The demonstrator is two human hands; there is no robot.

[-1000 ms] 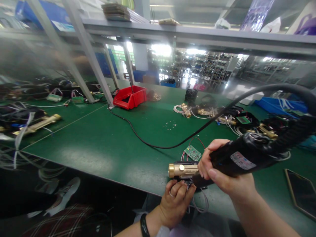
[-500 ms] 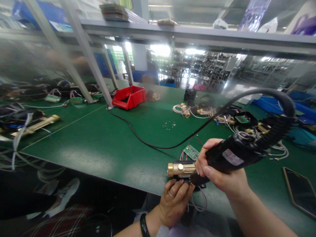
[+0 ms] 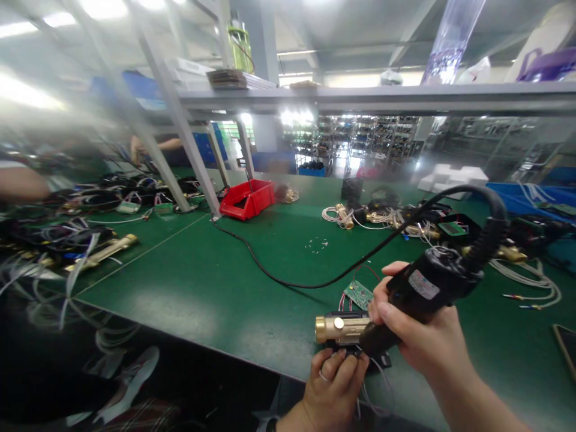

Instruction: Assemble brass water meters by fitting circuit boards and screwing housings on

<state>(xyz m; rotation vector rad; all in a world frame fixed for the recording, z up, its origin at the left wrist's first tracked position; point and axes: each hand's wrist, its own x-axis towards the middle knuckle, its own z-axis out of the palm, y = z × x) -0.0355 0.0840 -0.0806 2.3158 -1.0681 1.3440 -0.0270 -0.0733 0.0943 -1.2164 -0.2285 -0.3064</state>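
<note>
My right hand (image 3: 409,318) is wrapped round a black corded electric screwdriver (image 3: 418,288), tilted with its nose down at the near side of a brass valve body (image 3: 346,330). The tip is hidden from me. My left hand (image 3: 335,381), with a ring on one finger, has its fingers curled against the black housing (image 3: 384,360) under the brass piece, close to the tool's nose. Whether those fingers pinch the housing or something small is hard to see, but they are pressed on it. Behind the brass part lies a green circuit board (image 3: 359,294) on thin wires.
A red bin (image 3: 247,201) stands at the back left. Small white bits (image 3: 316,245) are scattered mid-table. Brass parts with cables (image 3: 387,217) lie at right, more assemblies (image 3: 99,252) at left. The black cord (image 3: 288,284) crosses the green tabletop (image 3: 193,288). A phone (image 3: 564,348) lies far right.
The whole view has shifted, with the scene now lower and further right. Both hands keep their places on the tool and the brass assembly. A co-worker's arms now show at left.
</note>
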